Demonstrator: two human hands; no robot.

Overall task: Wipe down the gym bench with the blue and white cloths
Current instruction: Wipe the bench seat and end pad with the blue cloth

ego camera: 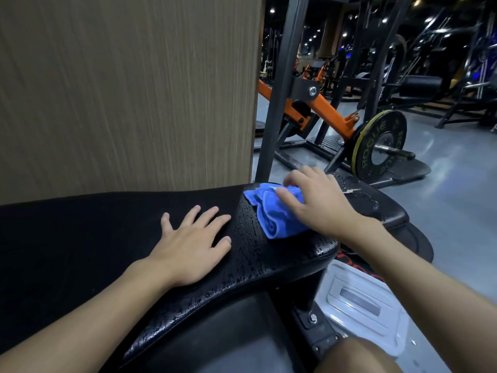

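The black padded gym bench runs across the lower half of the view, and its right part is beaded with droplets. A bunched blue cloth lies on that wet part. My right hand rests on top of the cloth with its fingers curled over it. Flat on the dry pad to the left, my left hand lies with its fingers spread, holding nothing. No white cloth is in view.
A wood-grain wall panel stands right behind the bench. An orange and black machine with a Rogue weight plate sits behind on the right. A white base plate lies on the grey floor under the bench end.
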